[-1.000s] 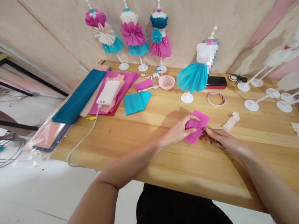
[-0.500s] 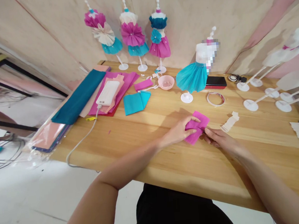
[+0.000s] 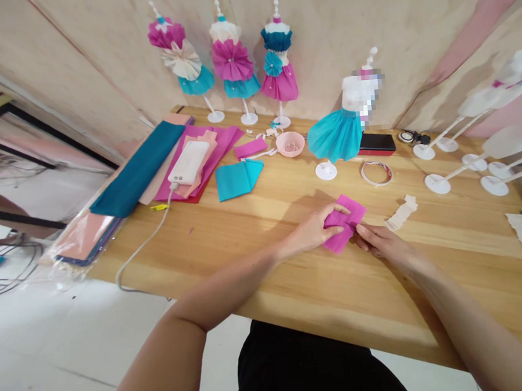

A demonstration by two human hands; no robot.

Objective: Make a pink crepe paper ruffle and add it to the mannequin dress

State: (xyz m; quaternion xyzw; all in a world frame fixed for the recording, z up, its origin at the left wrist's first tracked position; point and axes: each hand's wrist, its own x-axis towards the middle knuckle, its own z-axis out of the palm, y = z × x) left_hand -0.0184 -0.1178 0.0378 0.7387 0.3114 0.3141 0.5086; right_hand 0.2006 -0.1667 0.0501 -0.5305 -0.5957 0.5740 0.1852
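Just in front of me, my left hand [image 3: 324,226] grips a folded piece of magenta crepe paper [image 3: 352,209], thumb and fingers spread across it. At the paper's right edge is my right hand [image 3: 379,239], closed around what looks like a pair of small dark scissors [image 3: 353,228]. The thin dark tip lies against the paper; most of the tool is hidden by the fingers. A pleated cream paper strip [image 3: 401,213] lies to the right of my right hand. Beyond the hands stands a small white dress form [image 3: 356,94] in a turquoise paper skirt [image 3: 336,135].
Three dressed forms [image 3: 232,59] stand along the wall; bare white ones [image 3: 484,102] lean at right. On the wooden table [image 3: 249,269] are a turquoise paper piece [image 3: 237,179], pink bowl [image 3: 290,145], ribbon ring [image 3: 377,173], paper stack [image 3: 136,169] and corded power bank [image 3: 189,162].
Almost nothing differs. The magenta paper and both hands have shifted only very slightly, with the grip of each hand unchanged.
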